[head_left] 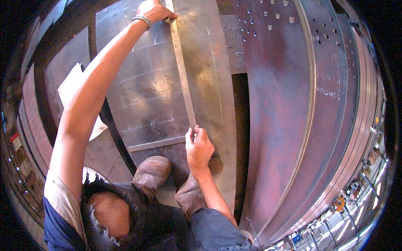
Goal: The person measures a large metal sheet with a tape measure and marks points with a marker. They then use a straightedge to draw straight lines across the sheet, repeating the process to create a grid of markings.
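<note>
A long, narrow metal strip with graduation marks [181,69] runs down a steel plate [138,90] marked with chalk-like lines and arrow ticks. My left hand [153,11], with a chain bracelet at the wrist, is closed at the strip's far part, fingers against its edge; the top of the picture cuts this hand off partly. Close to my feet, my right hand [200,147] pinches the strip's near end. A flat metal bar [157,144] lies crosswise, reaching from the left to my right hand. Whether bar and strip join as one square is hidden by that hand.
My brown boots [153,170] rest at the plate's near end. A white sheet of paper [69,88] shows behind my left forearm. Large reddish steel beams [274,104] with bolt holes stand to the right, past a dark gap [241,138]. More plates [67,62] lie left.
</note>
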Action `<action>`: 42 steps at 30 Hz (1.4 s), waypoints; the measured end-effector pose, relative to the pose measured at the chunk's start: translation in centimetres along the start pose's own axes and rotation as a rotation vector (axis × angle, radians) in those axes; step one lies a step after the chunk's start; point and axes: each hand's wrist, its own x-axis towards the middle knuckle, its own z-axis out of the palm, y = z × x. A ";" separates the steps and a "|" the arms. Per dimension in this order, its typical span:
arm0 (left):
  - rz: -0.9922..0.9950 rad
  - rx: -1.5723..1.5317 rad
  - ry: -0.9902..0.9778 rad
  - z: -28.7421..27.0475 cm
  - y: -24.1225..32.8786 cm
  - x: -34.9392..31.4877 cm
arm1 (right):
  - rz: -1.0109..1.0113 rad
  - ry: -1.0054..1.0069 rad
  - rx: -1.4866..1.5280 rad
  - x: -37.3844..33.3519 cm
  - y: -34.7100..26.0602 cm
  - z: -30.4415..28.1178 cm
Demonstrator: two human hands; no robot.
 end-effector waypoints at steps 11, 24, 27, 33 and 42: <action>-0.150 0.069 0.012 -0.5 2.0 -0.8 | -0.065 0.023 -0.016 0.5 -0.3 -0.4; -0.136 -0.069 -0.010 -1.4 2.7 -2.0 | -0.006 -0.066 -0.007 0.7 -0.2 -1.1; -0.114 -0.079 0.027 -1.5 2.6 -2.2 | -0.006 -0.072 0.007 0.7 -0.2 -1.1; -0.119 -0.102 -0.002 -2.1 2.8 -2.3 | -0.004 -0.075 -0.001 0.9 -0.5 -1.5; -0.080 -0.116 0.053 -1.5 2.8 -2.3 | -0.035 -0.025 0.028 0.8 -0.2 -0.9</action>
